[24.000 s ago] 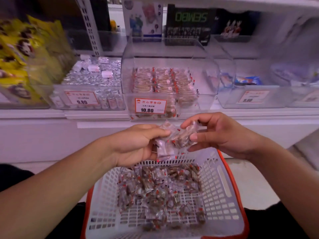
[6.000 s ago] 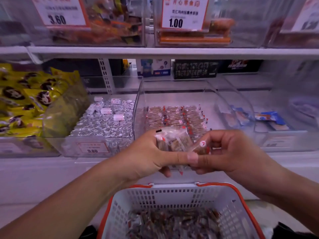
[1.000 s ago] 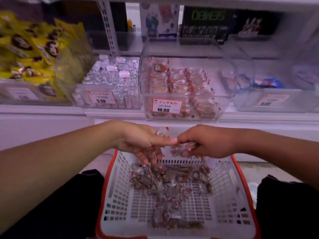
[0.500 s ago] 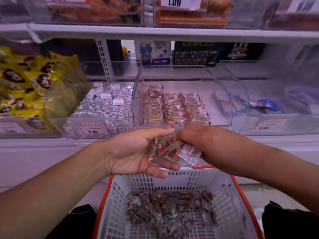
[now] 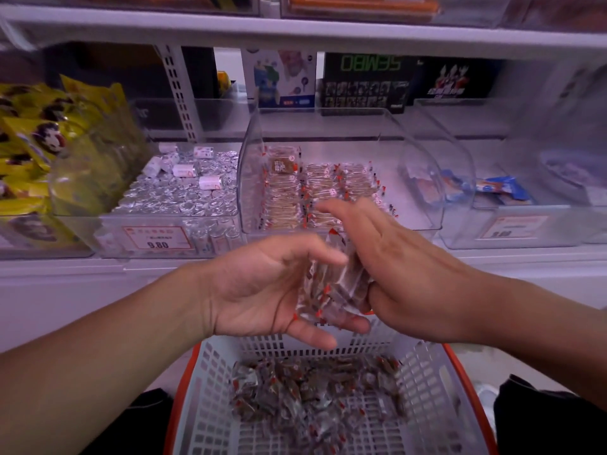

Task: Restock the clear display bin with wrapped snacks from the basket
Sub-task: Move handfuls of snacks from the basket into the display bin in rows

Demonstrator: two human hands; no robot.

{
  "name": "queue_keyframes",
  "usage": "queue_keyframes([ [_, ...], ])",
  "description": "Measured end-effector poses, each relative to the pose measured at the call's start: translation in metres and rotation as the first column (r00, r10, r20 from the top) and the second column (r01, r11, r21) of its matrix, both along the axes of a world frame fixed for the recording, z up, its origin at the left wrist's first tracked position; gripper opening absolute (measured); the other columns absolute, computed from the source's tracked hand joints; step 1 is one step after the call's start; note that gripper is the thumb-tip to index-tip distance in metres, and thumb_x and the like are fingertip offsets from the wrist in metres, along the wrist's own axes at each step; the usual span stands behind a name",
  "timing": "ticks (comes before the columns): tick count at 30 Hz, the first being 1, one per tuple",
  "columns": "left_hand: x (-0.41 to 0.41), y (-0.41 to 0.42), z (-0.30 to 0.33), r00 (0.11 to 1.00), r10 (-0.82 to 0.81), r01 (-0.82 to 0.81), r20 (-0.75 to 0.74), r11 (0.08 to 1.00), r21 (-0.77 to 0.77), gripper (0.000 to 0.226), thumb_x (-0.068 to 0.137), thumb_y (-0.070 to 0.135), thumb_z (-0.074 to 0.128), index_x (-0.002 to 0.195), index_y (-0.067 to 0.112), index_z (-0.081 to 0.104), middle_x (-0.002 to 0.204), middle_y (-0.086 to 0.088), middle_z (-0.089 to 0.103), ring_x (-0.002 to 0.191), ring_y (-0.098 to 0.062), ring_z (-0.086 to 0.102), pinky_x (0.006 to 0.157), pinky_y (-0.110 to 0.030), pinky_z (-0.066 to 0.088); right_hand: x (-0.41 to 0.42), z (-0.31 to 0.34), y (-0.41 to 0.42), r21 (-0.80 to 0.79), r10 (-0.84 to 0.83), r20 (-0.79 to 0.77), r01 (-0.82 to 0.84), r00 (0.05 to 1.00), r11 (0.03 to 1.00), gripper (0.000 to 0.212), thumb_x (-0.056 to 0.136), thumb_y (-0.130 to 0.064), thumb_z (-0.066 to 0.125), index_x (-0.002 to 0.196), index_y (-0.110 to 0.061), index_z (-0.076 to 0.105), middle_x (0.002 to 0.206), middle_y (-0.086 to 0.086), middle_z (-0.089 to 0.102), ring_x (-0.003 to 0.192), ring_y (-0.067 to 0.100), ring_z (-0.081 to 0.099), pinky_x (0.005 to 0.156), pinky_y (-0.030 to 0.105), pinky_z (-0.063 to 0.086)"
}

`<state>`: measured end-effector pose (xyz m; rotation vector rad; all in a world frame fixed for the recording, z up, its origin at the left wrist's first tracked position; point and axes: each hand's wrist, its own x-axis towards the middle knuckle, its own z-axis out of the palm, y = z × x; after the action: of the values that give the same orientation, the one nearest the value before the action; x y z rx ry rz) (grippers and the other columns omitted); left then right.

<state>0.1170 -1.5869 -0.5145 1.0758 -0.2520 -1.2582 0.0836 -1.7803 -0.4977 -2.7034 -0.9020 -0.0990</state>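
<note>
A bundle of clear wrapped snacks (image 5: 331, 284) with red ends is sandwiched between my two hands, above the basket and in front of the shelf. My left hand (image 5: 262, 290) cups it from the left, thumb on top and fingers underneath. My right hand (image 5: 397, 264) presses against it from the right, with the thumb hooked under the bundle. The clear display bin (image 5: 248, 178) stands just behind my hands and holds neat rows of the same snacks (image 5: 285, 198). Below, the white basket with an orange rim (image 5: 184, 389) holds several loose snacks (image 5: 312, 399).
A bin of silver foil sweets (image 5: 184, 195) with a 9.80 tag stands left of the display bin, with yellow packets (image 5: 29, 142) beyond it. On the right is a clear bin with blue packs (image 5: 499, 188). An upper shelf edge (image 5: 295, 31) overhangs, and boxes stand at the back.
Both hands lifted snacks out of the basket and rose to the display bin's front. The bundle now stands more upright between my palms, and my right fingers have straightened.
</note>
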Motion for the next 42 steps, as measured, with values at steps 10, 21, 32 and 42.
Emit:
queue_keyframes([
  [10,-0.002,-0.005,-0.008,0.970,0.173,-0.188,0.170,0.980,0.073,0.035,0.079,0.001,0.070,0.113,0.010,0.070,0.116,-0.013,0.072,0.105,-0.028,0.070,0.065,-0.029,0.060,-0.002,-0.010,-0.016,0.473,0.151,-0.517,0.134,0.842,0.871,0.084,0.088,0.003,0.058,0.154,-0.032,0.018,0.149,-0.017,0.042,0.134,-0.008,0.039,0.111,0.023,0.037],
  [21,-0.006,-0.002,0.000,0.884,0.093,-0.212,0.458,0.953,0.215,0.032,0.073,-0.008,0.079,0.100,0.009,0.073,0.083,-0.004,0.066,0.073,-0.012,0.066,0.054,-0.022,0.054,0.008,-0.010,-0.012,0.239,0.150,-0.130,-0.116,0.980,0.964,0.065,0.095,-0.021,0.062,0.152,-0.018,0.032,0.154,-0.008,0.038,0.144,-0.001,0.027,0.118,0.020,0.021],
  [32,0.005,0.022,0.032,0.773,0.118,-0.350,0.623,0.899,0.264,0.076,0.057,0.026,0.091,0.122,0.017,0.052,0.090,-0.001,0.073,0.071,-0.014,0.071,0.046,-0.025,0.051,0.025,0.013,0.006,0.520,0.171,-0.364,0.047,0.916,0.853,0.031,0.074,-0.008,0.084,0.101,-0.012,0.070,0.093,0.008,0.073,0.082,0.018,0.068,0.078,0.042,0.056],
  [42,0.053,0.049,0.005,0.186,-0.399,-0.849,0.898,0.394,0.351,0.047,0.087,0.049,0.062,0.063,0.009,0.066,0.059,-0.007,0.061,0.062,-0.026,0.063,0.050,-0.028,0.040,0.195,-0.021,0.037,0.376,-0.346,-0.543,0.590,0.765,0.714,0.028,0.071,-0.022,0.086,0.088,-0.006,0.070,0.080,0.008,0.068,0.066,0.014,0.056,0.054,0.024,0.045],
])
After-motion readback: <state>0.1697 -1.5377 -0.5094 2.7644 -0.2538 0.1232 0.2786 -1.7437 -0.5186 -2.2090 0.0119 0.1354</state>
